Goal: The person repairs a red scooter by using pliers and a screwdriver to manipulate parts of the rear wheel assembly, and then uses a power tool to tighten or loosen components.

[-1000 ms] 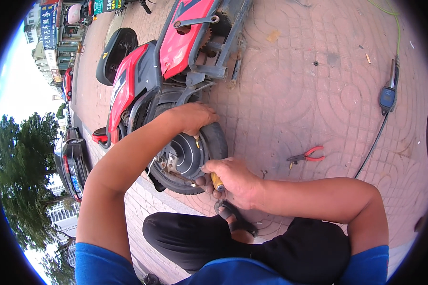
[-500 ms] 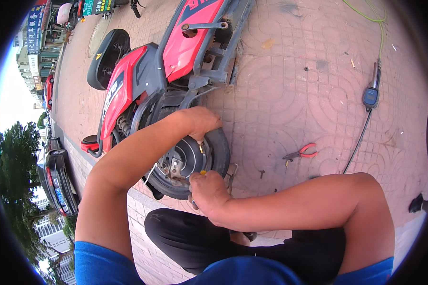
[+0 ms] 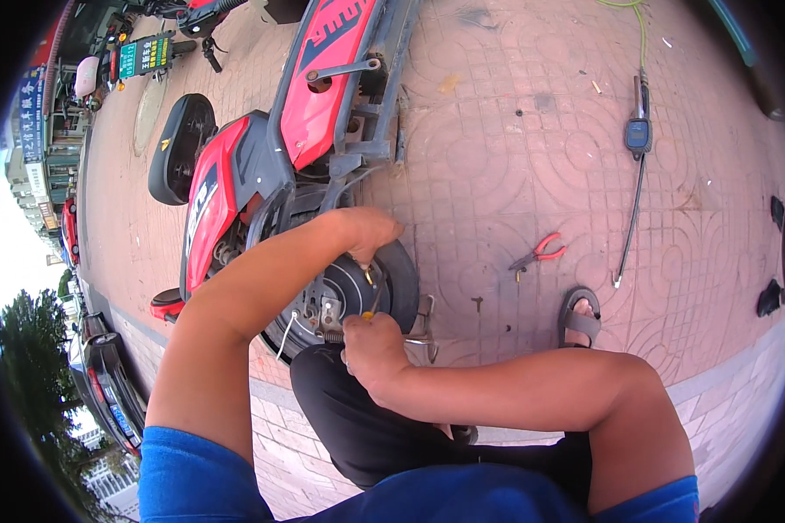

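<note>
A red and black scooter [image 3: 318, 122] lies tipped on its side, its wheel [image 3: 401, 283] in front of me. My left hand [image 3: 371, 234] reaches over the tyre, fingers bent, its thumb side closed at a small brass valve stem [image 3: 369, 277] by the rim. Close below it, my right hand [image 3: 377, 350] is closed around a tool with a yellow end [image 3: 368, 315]. A thin shaft seems to run from the yellow end toward the valve; most of the tool is hidden in my fist. A white cable [image 3: 285, 336] hangs beside the hub.
Red-handled pliers [image 3: 549, 247] lie on the pink paving right of the wheel. Farther right is a tyre inflator with a blue gauge [image 3: 638, 135] and hose. My sandalled foot [image 3: 580, 318] stands near the pliers. Parked cars [image 3: 109, 375] and other scooters [image 3: 139, 61] are at the left.
The view has shifted, and a sandalled foot now shows at the right. My knee has come nearer the wheel. Both hands stay by the valve, and more of the tool's shaft seems visible.
</note>
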Available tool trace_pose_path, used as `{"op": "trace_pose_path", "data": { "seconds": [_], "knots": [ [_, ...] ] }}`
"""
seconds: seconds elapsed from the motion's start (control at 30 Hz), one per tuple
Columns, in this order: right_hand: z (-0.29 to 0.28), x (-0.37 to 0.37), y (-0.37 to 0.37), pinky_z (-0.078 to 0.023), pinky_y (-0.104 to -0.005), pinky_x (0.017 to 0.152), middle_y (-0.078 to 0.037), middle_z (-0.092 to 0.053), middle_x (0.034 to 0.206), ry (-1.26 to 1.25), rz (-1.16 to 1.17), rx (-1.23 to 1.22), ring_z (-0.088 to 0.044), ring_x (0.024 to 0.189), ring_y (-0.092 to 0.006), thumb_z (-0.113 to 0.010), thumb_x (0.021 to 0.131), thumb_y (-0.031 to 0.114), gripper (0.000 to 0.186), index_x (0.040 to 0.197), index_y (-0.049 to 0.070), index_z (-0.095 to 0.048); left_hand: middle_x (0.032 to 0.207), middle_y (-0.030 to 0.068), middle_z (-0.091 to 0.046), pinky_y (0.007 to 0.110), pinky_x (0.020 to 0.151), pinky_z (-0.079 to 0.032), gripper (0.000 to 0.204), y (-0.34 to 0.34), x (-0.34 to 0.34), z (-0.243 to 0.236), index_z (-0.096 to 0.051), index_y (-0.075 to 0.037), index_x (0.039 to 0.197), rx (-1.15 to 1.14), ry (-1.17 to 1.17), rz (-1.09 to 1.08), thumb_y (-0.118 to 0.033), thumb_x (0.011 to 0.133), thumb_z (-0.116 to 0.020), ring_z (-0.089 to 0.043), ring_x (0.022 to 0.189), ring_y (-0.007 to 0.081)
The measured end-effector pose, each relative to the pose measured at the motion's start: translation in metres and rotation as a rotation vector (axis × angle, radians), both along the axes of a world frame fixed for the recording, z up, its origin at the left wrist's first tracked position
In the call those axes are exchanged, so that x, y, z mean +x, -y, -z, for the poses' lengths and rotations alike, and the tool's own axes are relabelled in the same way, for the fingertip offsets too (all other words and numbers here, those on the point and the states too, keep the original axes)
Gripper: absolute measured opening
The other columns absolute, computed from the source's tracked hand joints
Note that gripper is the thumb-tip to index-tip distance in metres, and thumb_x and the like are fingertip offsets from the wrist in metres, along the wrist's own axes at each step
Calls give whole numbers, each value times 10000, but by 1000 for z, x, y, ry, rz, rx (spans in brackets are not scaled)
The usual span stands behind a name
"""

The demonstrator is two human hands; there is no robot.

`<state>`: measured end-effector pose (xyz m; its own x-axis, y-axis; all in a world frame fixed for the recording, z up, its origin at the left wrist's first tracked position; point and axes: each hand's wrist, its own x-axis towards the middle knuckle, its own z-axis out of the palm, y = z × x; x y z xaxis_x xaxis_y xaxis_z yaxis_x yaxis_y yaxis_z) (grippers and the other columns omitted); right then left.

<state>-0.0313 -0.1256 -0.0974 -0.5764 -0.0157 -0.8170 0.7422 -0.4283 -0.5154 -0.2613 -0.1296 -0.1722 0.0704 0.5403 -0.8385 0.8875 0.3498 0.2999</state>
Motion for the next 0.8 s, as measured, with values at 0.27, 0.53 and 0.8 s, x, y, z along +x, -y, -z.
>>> {"op": "trace_pose_path", "data": {
  "seconds": [0.27, 0.53, 0.8],
  "knots": [
    [14, 4, 16, -447, -375, 416, -69, -527, 641, -376, -150, 92, -621, 509, -192, -569, 1000, 70, 163, 846, 21, -589, 1263, 232, -668, 503, 1032, -518, 783, 3, -14, -3, -624, 5, 1311, -11, 87, -22, -163, 628, -968, -625, 1235, 452],
    [14, 25, 19, -509, -367, 506, -100, -562, 699, -564, -187, 741, -662, 588, -242, -609, 992, 86, 129, 904, 1, -650, 1197, 222, -689, 507, 1012, -522, 670, 2, -4, -13, -651, 14, 1256, 87, 30, 16, -165, 677, -935, -639, 1198, 456],
    [-13, 25, -5, -540, -512, 797, -373, -675, 886, -58, 104, 23, -684, 893, -522, -590, 1007, 262, 409, 939, -138, -635, 1160, 209, -703, 508, 1002, -525, 646, 5, -1, -20, -673, -5, 1251, 97, -15, 6, -181, 686, -933, -652, 1177, 437]
  ]
}}
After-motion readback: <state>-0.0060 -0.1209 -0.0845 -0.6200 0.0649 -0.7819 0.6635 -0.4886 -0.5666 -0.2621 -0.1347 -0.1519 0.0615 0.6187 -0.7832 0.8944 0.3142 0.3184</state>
